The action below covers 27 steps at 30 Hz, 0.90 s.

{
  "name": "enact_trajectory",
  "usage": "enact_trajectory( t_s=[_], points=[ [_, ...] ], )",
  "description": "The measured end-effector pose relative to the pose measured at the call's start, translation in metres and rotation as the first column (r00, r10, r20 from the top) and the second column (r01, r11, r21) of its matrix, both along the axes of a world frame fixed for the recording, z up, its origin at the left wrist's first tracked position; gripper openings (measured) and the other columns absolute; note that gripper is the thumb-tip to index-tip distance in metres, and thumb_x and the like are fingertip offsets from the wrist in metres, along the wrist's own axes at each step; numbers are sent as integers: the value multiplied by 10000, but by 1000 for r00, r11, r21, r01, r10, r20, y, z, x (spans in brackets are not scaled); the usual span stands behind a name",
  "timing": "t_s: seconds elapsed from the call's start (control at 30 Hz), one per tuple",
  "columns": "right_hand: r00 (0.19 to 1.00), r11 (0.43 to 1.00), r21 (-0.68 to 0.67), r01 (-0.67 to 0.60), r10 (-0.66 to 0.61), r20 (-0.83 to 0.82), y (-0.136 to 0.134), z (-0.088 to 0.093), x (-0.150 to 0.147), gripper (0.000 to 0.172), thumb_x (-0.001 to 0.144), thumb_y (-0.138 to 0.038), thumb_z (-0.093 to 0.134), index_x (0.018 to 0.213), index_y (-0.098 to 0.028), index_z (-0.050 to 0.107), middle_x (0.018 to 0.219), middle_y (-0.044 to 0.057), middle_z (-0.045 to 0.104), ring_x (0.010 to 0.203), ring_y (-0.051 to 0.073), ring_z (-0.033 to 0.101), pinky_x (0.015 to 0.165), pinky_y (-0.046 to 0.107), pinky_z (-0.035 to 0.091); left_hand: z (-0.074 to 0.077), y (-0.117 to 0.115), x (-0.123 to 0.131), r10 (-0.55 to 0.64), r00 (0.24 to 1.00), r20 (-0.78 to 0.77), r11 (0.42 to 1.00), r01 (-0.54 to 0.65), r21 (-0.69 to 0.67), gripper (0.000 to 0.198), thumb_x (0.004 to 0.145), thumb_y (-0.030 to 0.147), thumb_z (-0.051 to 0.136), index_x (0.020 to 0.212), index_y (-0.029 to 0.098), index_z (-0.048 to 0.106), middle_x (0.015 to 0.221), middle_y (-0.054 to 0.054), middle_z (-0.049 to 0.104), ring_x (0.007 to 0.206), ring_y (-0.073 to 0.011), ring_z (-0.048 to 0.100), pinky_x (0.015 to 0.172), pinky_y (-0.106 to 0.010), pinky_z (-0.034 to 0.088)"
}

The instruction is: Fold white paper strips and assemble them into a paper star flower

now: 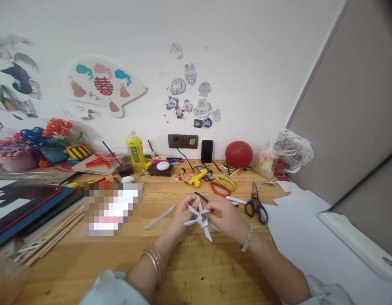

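A white folded-paper star [200, 219] with several pointed arms is held above the wooden table, between my two hands. My left hand [182, 216] grips it from the left, its fingers partly behind the paper. From the right, my right hand [223, 215] pinches one of the upper arms between thumb and fingers. To the left of my left hand lies a folded white paper strip [159, 217]. More white strips [235, 199] rest just beyond my right hand, partly hidden by it.
Black scissors [256, 205] lie right of my right hand, beside white paper sheets [297, 228]. Red-and-yellow-handled scissors [221, 186] and a yellow glue gun [198, 178] sit behind my hands. A drink bottle [136, 150], a phone [207, 151] and a red balloon [239, 154] stand along the wall.
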State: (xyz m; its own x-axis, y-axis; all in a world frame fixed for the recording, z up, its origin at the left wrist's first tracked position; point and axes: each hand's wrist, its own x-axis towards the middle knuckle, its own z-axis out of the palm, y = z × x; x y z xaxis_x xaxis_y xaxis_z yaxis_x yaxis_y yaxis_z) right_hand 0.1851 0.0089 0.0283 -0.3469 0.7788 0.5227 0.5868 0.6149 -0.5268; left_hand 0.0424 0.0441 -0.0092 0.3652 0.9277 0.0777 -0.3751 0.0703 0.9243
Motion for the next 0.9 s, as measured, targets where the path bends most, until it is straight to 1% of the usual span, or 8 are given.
enact_trajectory(
  t_s=[0.07,0.13,0.27,0.33,0.47,0.57,0.73,0.9],
  points=[
    [999,998,46,-31,31,10,-1,1,1,125,793,-147,563,683,-179,614,667,13,602,679,144,528,646,253,382,2,-1,0,0,1000,7,1000,0,-1,286,714,407,622,684,167,469,559,64,439,465,-56,371,459,-176,308],
    [999,998,53,-39,37,32,-1,1,1,102,797,-151,558,721,-181,619,701,20,608,707,151,530,663,260,386,3,-2,0,4,1000,-1,1000,-4,10,287,708,410,627,689,165,478,564,60,448,467,-57,377,455,-177,309],
    [994,999,-37,-15,19,105,-1,1,1,99,789,-127,560,738,-181,626,701,9,612,687,140,537,625,241,375,4,-2,0,8,1000,-25,1000,-8,29,292,693,412,639,700,162,489,557,58,461,466,-60,389,454,-177,317],
    [992,999,-35,-26,30,123,0,1,1,127,788,-105,553,713,-177,626,677,3,611,667,133,530,619,236,367,1,-1,1,26,999,-19,999,-25,21,288,690,405,644,707,163,488,562,61,460,469,-57,388,457,-173,315],
    [985,994,97,-53,36,169,0,1,3,136,809,-134,538,712,-173,625,668,15,617,667,143,500,647,258,357,-4,1,2,45,999,11,999,-45,-16,280,686,398,648,718,170,488,562,69,450,469,-54,381,456,-167,303],
    [973,980,185,-72,28,231,0,0,4,172,845,-167,485,735,-173,617,673,29,615,661,154,468,653,278,352,-4,2,2,42,999,21,999,-42,-29,286,681,407,650,739,179,488,562,71,450,467,-57,386,452,-169,296],
    [968,977,199,-80,29,248,0,-1,4,191,865,-174,443,754,-175,598,711,38,609,694,161,462,659,281,358,-3,1,2,44,999,13,999,-43,-8,304,662,416,665,706,171,490,564,70,448,474,-57,386,462,-172,309],
    [963,957,275,-87,10,270,1,-2,5,231,874,-188,417,724,-169,592,678,48,600,671,171,438,628,286,355,-3,1,5,95,995,28,994,-93,-53,351,616,439,691,733,174,492,552,75,452,461,-56,381,453,-169,303]
  ],
)
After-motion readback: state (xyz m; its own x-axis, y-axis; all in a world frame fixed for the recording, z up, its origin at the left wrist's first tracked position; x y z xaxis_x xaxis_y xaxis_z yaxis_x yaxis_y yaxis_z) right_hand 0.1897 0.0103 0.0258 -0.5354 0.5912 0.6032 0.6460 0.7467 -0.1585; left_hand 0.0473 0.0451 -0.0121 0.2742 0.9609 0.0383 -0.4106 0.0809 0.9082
